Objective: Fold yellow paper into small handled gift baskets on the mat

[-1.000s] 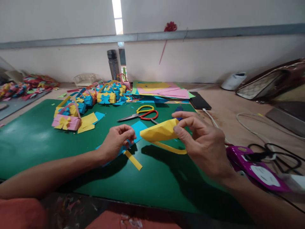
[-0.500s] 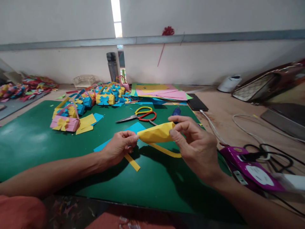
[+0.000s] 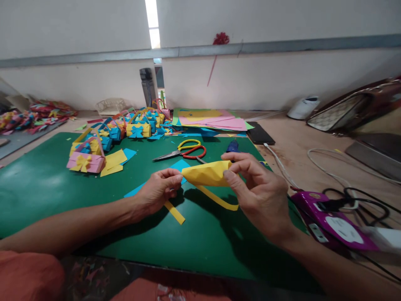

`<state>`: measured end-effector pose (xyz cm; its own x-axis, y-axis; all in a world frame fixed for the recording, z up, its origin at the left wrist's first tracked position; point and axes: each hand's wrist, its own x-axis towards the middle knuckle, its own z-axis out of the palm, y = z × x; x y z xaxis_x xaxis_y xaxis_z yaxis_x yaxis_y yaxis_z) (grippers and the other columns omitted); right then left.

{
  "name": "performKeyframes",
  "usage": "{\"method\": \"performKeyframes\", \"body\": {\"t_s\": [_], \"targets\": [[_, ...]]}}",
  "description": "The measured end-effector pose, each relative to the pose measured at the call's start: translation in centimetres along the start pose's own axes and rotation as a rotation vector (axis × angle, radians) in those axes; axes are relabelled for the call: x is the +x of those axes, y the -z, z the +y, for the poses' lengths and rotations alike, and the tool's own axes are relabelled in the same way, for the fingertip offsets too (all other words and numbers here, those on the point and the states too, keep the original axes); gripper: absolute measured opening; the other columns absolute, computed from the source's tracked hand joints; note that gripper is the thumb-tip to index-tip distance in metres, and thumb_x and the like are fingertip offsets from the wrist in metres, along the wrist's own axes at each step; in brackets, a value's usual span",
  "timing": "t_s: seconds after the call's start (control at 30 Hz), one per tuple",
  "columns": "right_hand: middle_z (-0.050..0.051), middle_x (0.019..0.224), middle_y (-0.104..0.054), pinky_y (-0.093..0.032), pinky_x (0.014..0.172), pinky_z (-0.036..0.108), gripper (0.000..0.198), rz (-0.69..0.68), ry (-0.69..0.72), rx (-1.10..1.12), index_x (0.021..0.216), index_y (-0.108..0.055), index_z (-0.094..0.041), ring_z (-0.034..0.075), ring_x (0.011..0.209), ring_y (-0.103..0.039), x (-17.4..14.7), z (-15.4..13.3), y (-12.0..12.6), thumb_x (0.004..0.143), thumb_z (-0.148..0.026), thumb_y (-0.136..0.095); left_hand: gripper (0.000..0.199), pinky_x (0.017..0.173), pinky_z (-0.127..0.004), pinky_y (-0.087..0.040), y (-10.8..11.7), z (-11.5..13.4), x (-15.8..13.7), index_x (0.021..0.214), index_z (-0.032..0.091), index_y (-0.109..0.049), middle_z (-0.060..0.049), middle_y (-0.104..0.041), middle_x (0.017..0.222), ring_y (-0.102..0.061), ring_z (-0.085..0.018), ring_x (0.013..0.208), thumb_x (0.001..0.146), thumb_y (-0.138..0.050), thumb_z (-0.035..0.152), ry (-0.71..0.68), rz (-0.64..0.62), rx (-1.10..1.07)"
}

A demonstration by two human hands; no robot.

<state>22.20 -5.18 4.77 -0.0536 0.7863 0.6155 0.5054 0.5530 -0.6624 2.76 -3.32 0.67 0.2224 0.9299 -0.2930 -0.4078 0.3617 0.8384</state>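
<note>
Between my two hands a folded yellow paper piece is held above the green mat. My left hand pinches its left end between thumb and fingertips. My right hand grips the right end, thumb in front and fingers behind. Below the folded piece hangs a curved yellow paper strip. Another flat yellow strip lies on the mat by my left hand. Blue paper lies partly hidden behind my left hand. Just beyond the folded piece are scissors with one yellow and one red handle.
Several small paper handbags with bows stand at the left back. Colored paper sheets are stacked behind the scissors. A blue-tipped tool is partly hidden by my right hand. At right are a phone, cables and a purple power strip.
Both hands keep the same hold on the folded yellow paper. The whole view has shifted very slightly; nothing else visibly differs.
</note>
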Motion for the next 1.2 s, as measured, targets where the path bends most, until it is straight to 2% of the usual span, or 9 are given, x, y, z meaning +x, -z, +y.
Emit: {"method": "performKeyframes", "body": {"t_s": [0.23, 0.5, 0.7, 0.87, 1.03, 1.1, 1.2], "targets": [[0.004, 0.096, -0.064, -0.046, 0.081, 0.035, 0.015, 0.01, 0.012, 0.0, 0.067, -0.052, -0.021, 0.019, 0.09, -0.06, 0.0, -0.2, -0.1, 0.081, -0.018, -0.057, 0.032, 0.042, -0.016, -0.024, 0.0, -0.1, 0.3, 0.061, 0.013, -0.052, 0.007, -0.041, 0.045, -0.033, -0.003, 0.042, 0.059, -0.08, 0.027, -0.011, -0.029, 0.009], [0.004, 0.097, -0.063, -0.045, 0.084, 0.036, 0.016, -0.012, -0.085, 0.077, 0.065, -0.053, -0.02, 0.02, 0.092, -0.06, -0.1, -0.1, -0.1, 0.08, -0.019, -0.056, 0.027, 0.044, -0.017, -0.025, 0.4, -0.2, 0.6, 0.064, 0.014, -0.052, 0.005, -0.043, 0.053, -0.034, -0.004, 0.047, 0.062, -0.076, 0.026, -0.044, -0.065, 0.055], [0.003, 0.094, -0.062, -0.045, 0.081, 0.032, 0.016, -0.008, -0.05, 0.074, 0.065, -0.052, -0.02, 0.017, 0.09, -0.059, -0.1, 0.0, 0.0, 0.08, -0.018, -0.056, 0.031, 0.044, -0.017, -0.025, 0.3, -0.3, 0.7, 0.063, 0.014, -0.05, 0.005, -0.044, 0.053, -0.035, -0.004, 0.045, 0.062, -0.076, 0.031, -0.049, -0.06, 0.092], [0.002, 0.091, -0.061, -0.045, 0.077, 0.029, 0.015, -0.002, -0.039, 0.081, 0.066, -0.053, -0.02, 0.016, 0.088, -0.058, 0.0, -0.2, 0.2, 0.079, -0.016, -0.056, 0.032, 0.045, -0.018, -0.025, 0.3, -0.5, 0.5, 0.064, 0.014, -0.05, 0.005, -0.046, 0.052, -0.037, -0.004, 0.045, 0.062, -0.076, 0.034, -0.087, -0.106, 0.133], [0.002, 0.09, -0.06, -0.045, 0.071, 0.027, 0.015, -0.008, -0.051, 0.097, 0.065, -0.052, -0.02, 0.015, 0.087, -0.058, 0.1, -0.3, 0.5, 0.079, -0.015, -0.056, 0.029, 0.045, -0.018, -0.028, 0.6, -0.8, 0.8, 0.067, 0.016, -0.049, 0.006, -0.044, 0.052, -0.036, -0.005, 0.045, 0.07, -0.069, 0.036, -0.126, -0.139, 0.235], [0.002, 0.09, -0.061, -0.046, 0.071, 0.025, 0.015, 0.0, -0.026, 0.065, 0.066, -0.052, -0.02, 0.014, 0.085, -0.059, 0.2, -0.4, 0.6, 0.079, -0.014, -0.056, 0.027, 0.045, -0.019, -0.029, 0.7, -0.6, 1.0, 0.068, 0.016, -0.048, 0.006, -0.043, 0.052, -0.037, -0.006, 0.046, 0.074, -0.065, 0.037, -0.211, -0.053, 0.396], [0.001, 0.089, -0.062, -0.046, 0.072, 0.025, 0.015, 0.002, 0.023, -0.015, 0.066, -0.052, -0.02, 0.013, 0.082, -0.059, 0.3, -0.5, 0.6, 0.078, -0.013, -0.057, 0.021, 0.054, -0.022, -0.04, 0.5, 0.2, 1.0, 0.077, 0.016, -0.053, 0.001, -0.053, 0.068, -0.049, -0.01, 0.061, 0.078, -0.06, 0.036, -0.525, 0.117, 0.697]]}}
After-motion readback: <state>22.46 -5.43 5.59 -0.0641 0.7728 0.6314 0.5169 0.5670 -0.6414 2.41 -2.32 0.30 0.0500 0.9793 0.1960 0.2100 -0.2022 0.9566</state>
